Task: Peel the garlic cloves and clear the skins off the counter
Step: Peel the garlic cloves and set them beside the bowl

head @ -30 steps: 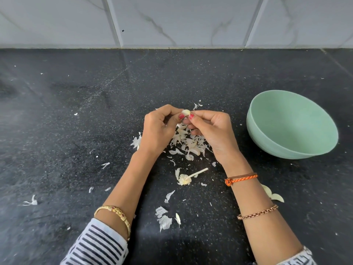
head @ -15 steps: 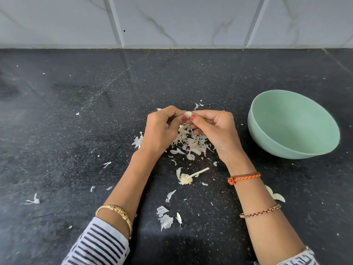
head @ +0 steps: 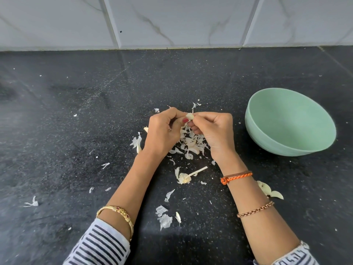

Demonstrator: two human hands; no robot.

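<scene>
Head view, frame centre: left hand (head: pixel 162 131) and right hand (head: pixel 215 131), 2 hands, pinch 1 garlic clove (head: pixel 190 117) above the papery skins (head: pixel 191 144). It looks small, light, firm, likely slippery; fingertips should grip its ends.

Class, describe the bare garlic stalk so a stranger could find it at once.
Start at the green bowl on the black counter and look left, between the two forearms. Just nearer than the heap of skins lies the garlic stalk: a straight pale stick with a papery tuft, unlike the flat flakes nearby.
</scene>
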